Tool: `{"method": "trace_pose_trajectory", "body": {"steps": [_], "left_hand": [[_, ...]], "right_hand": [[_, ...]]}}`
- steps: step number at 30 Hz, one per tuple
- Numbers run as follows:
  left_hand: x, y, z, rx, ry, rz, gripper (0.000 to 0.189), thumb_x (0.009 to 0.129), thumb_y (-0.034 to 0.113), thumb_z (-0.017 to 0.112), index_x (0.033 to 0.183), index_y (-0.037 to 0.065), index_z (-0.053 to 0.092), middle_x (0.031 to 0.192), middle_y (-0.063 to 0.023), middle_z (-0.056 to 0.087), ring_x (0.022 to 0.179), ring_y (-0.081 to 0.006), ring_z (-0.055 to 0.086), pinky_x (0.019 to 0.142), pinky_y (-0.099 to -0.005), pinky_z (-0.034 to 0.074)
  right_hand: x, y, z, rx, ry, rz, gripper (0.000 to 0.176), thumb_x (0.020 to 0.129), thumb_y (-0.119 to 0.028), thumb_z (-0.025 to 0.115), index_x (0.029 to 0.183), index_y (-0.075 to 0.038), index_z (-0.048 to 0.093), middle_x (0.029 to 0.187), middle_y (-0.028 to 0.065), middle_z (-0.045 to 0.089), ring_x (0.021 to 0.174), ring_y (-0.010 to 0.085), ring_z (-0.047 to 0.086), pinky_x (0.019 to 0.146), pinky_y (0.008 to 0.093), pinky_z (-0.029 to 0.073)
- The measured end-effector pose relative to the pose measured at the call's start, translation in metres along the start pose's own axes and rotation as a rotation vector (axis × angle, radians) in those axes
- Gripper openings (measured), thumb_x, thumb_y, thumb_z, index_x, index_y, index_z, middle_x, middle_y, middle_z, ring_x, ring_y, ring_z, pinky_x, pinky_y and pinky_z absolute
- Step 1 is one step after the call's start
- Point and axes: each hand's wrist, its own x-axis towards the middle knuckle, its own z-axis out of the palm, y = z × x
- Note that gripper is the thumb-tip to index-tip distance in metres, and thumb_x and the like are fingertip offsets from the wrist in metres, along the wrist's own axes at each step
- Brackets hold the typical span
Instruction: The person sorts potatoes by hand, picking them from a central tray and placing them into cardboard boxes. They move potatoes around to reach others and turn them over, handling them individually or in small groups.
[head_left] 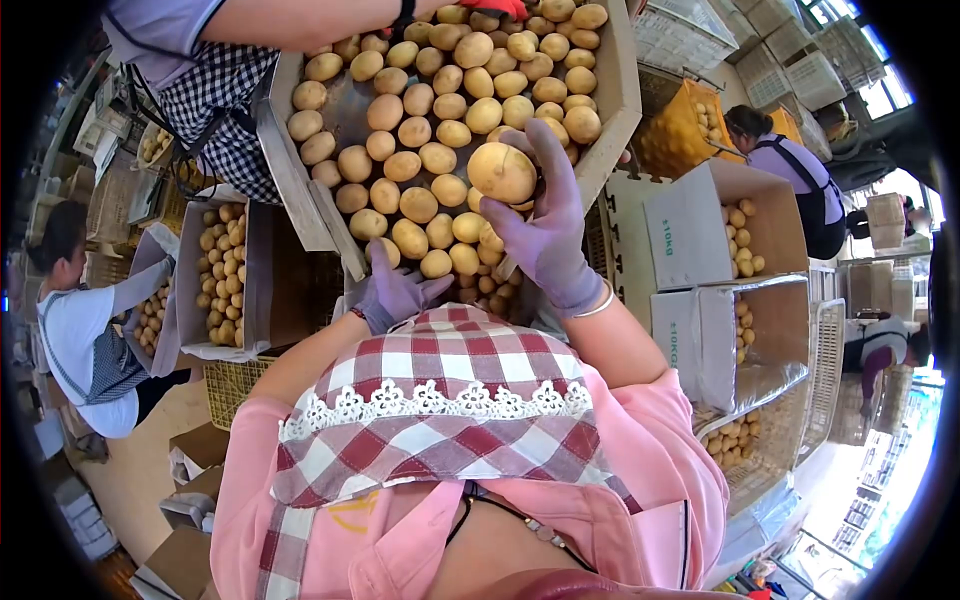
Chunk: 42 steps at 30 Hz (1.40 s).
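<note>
Red-and-white checked apron (430,445) with lace trim, over a pink shirt (650,470), fills 6 o'clock, nearest the lens. Tray (622,95) at 12 o'clock: many loose potatoes (420,205) on it, densest toward its far side and right, with some bare base showing at its left.

Right hand (556,240), purple-gloved, at 1 o'clock: holding one potato (502,172) between thumb and fingers, raised above the others, just past 12. Light bangle (597,302) at that wrist. Left hand (393,297), also gloved, at 9 o'clock, by the tray's near edge: fingers spread, fingertips beside the nearest potatoes; contact cannot be told.

Surroundings: co-worker in a black-and-white checked garment (215,115) at 10 o'clock, forearm across the tray's far end, red glove (497,8) at 12. Second co-worker (85,340) at 9, one gloved arm over a carton of potatoes. Two cartons (684,235) marked 10KG, stacked around 3 o'clock, potatoes inside both. Yellow net sack (672,135) at 2, potatoes visible in its mouth.
</note>
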Motion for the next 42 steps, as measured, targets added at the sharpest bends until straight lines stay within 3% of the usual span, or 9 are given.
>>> {"method": "trace_pose_trajectory", "body": {"steps": [11, 14, 16, 26, 30, 33, 36, 38, 42], "left_hand": [[-0.013, -0.010, 0.007, 0.215, -0.036, 0.129, 0.116, 0.069, 0.082, 0.052, 0.150, 0.012, 0.008, 0.154, -0.0159, 0.014, 0.134, -0.0418, 0.030, 0.110, -0.0529, 0.031], [-0.026, -0.020, 0.020, 0.274, 0.021, 0.196, 0.115, 0.070, 0.082, 0.051, 0.149, 0.010, 0.010, 0.152, -0.0183, 0.015, 0.134, -0.0401, 0.029, 0.109, -0.0523, 0.032], [-0.019, -0.015, 0.009, 0.268, -0.001, 0.206, 0.115, 0.070, 0.082, 0.051, 0.149, 0.011, 0.009, 0.152, -0.0193, 0.015, 0.134, -0.0401, 0.029, 0.109, -0.0520, 0.033], [-0.010, -0.008, -0.008, 0.432, -0.190, 0.083, 0.116, 0.069, 0.088, 0.040, 0.150, 0.010, 0.009, 0.151, -0.0200, 0.023, 0.130, -0.0417, 0.036, 0.108, -0.0509, 0.033], [-0.004, -0.008, -0.005, 0.362, -0.102, 0.019, 0.113, 0.070, 0.089, 0.033, 0.150, 0.012, 0.012, 0.150, -0.0169, 0.026, 0.128, -0.0419, 0.038, 0.108, -0.0500, 0.033], [-0.010, -0.011, -0.005, 0.423, -0.085, 0.012, 0.111, 0.074, 0.086, 0.037, 0.150, 0.009, 0.012, 0.151, -0.0178, 0.023, 0.128, -0.0425, 0.038, 0.108, -0.0500, 0.032], [-0.008, -0.016, -0.006, 0.475, -0.062, 0.127, 0.099, 0.082, 0.075, 0.043, 0.149, 0.009, 0.014, 0.149, -0.0176, 0.024, 0.127, -0.0412, 0.039, 0.108, -0.0516, 0.032], [-0.001, -0.010, -0.012, 0.384, -0.013, 0.084, 0.070, 0.088, 0.053, 0.046, 0.139, 0.008, 0.029, 0.141, -0.0153, 0.035, 0.124, -0.0378, 0.044, 0.107, -0.0528, 0.033], [-0.018, -0.006, -0.002, 0.348, -0.062, 0.075, 0.036, 0.096, 0.027, 0.047, 0.126, 0.007, 0.047, 0.129, -0.0114, 0.051, 0.118, -0.0327, 0.050, 0.101, -0.0532, 0.041]], "right_hand": [[0.055, -0.117, -0.142, -0.766, 0.230, -0.881, 0.055, 0.072, -0.008, 0.073, 0.123, -0.003, 0.053, 0.118, 0.0224, 0.054, 0.108, 0.0319, 0.056, 0.087, 0.0397, 0.049], [0.108, -0.047, -0.256, -1.548, 0.585, -0.632, 0.058, 0.076, -0.018, 0.070, 0.128, -0.001, 0.051, 0.131, 0.0262, 0.046, 0.118, 0.0395, 0.048, 0.094, 0.0435, 0.044], [0.075, 0.014, -0.278, -1.530, 0.847, -0.142, 0.060, 0.076, -0.022, 0.070, 0.129, -0.002, 0.050, 0.133, 0.0256, 0.046, 0.122, 0.0392, 0.047, 0.101, 0.0460, 0.037], [0.068, 0.080, -0.064, -0.721, -0.207, -0.283, 0.038, 0.079, -0.016, 0.068, 0.114, -0.004, 0.061, 0.117, 0.0163, 0.062, 0.114, 0.0313, 0.056, 0.098, 0.0395, 0.043], [0.091, 0.122, 0.027, -1.173, -0.376, 0.352, 0.070, 0.080, -0.054, 0.060, 0.138, -0.019, 0.043, 0.145, 0.0214, 0.037, 0.134, 0.0422, 0.033, 0.108, 0.0610, 0.022], [0.033, 0.123, 0.097, -1.279, -0.565, 0.114, 0.072, 0.081, -0.056, 0.057, 0.141, -0.022, 0.037, 0.150, 0.0216, 0.026, 0.139, 0.0503, 0.013, 0.105, 0.0689, 0.014], [-0.025, 0.132, 0.078, -1.189, -0.698, -0.314, 0.062, 0.084, -0.047, 0.057, 0.137, -0.020, 0.044, 0.150, 0.0168, 0.028, 0.137, 0.0526, 0.016, 0.105, 0.0644, 0.022], [-0.034, 0.122, 0.038, -1.055, -0.843, -0.276, 0.052, 0.084, -0.036, 0.057, 0.132, -0.015, 0.050, 0.147, 0.0143, 0.033, 0.136, 0.0437, 0.026, 0.100, 0.0534, 0.039], [0.009, 0.131, -0.012, -0.839, -0.752, 0.211, 0.060, 0.082, -0.038, 0.062, 0.135, -0.016, 0.046, 0.145, 0.0155, 0.037, 0.135, 0.0370, 0.032, 0.103, 0.0540, 0.034]]}}
